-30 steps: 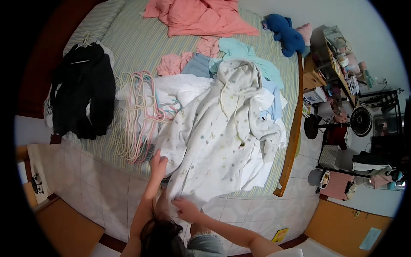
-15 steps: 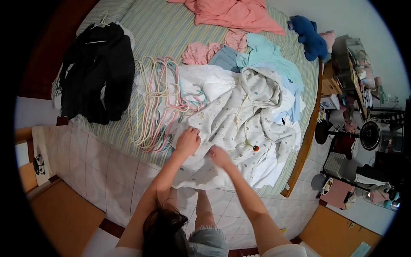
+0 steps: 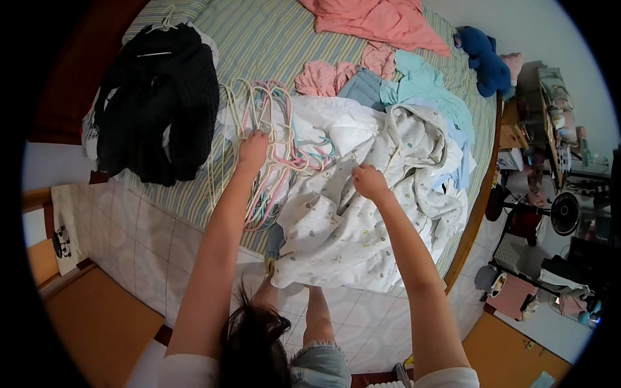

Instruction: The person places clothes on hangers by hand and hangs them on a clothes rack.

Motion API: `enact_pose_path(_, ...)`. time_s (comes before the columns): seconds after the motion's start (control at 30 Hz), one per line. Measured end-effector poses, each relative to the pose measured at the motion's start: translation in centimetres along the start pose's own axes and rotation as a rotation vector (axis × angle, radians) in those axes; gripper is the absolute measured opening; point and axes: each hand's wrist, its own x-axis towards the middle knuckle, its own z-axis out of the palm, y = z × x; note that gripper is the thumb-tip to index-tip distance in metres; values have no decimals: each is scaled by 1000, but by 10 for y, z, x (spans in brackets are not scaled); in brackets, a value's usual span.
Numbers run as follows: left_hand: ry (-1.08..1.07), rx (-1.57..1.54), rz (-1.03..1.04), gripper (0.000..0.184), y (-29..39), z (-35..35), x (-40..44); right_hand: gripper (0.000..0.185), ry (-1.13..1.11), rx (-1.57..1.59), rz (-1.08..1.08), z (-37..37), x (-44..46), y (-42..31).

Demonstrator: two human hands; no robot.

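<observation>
A white hooded garment [image 3: 369,233] with a small scattered print lies spread over the front of the bed, its hood toward the far right. My right hand [image 3: 370,182] is at its upper middle, fingers curled closed on the fabric. To the left, my left hand [image 3: 253,152] is over a pile of clothes hangers [image 3: 284,155] in cream, pink and blue. Its fingers are bent round a cream hanger, with the fingertips partly hidden. Beneath the hangers and the hooded garment lies white cloth [image 3: 336,119].
A black garment [image 3: 155,103] on a hanger lies at the left of the striped bed [image 3: 259,39]. Pink [image 3: 381,19], mint [image 3: 424,74] and grey-blue [image 3: 363,88] clothes lie farther back. A blue plush toy [image 3: 485,61], shelves and a fan [image 3: 565,213] are at the right.
My left hand has left the hooded garment and moved up to the hangers. My right hand has moved up and right along the garment. The camera view has shifted slightly.
</observation>
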Motion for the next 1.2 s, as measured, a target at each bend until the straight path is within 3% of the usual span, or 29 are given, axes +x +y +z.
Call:
enact_pose_path(0.3, 86, 264, 69, 18, -13, 43, -6, 20, 23, 257, -33, 29, 7, -63)
enact_pose_path(0.5, 87, 276, 111, 19, -6, 13, -17, 36, 83, 293, -135, 26, 0, -100)
enact_pose_path(0.6, 251, 271, 230, 20, 13, -23, -23, 39, 135, 391, -128, 20, -5, -104)
enact_pose_path(0.63, 380, 251, 320, 21, 23, -36, -24, 48, 58, 410, -121, 16, -6, -101)
enact_pose_path(0.73, 368, 187, 342, 22, 81, -77, -26, 69, -58, 936, -221, 17, -5, -86)
enact_pose_path(0.83, 465, 146, 451, 25, 146, -111, -24, 81, -517, 1552, -22, -36, -39, -72)
enact_pose_path(0.97, 585, 12, 504, 30, 233, -136, -19, 91, -687, 1703, -152, -56, -72, -33)
enact_pose_path(1.07, 724, -291, 547, 28, 296, -143, -16, 89, -641, 1848, -293, -66, -92, -5)
enact_pose_path(1.2, 793, -535, 623, 23, 366, -140, -5, 84, -414, 2047, -197, -63, -112, 53)
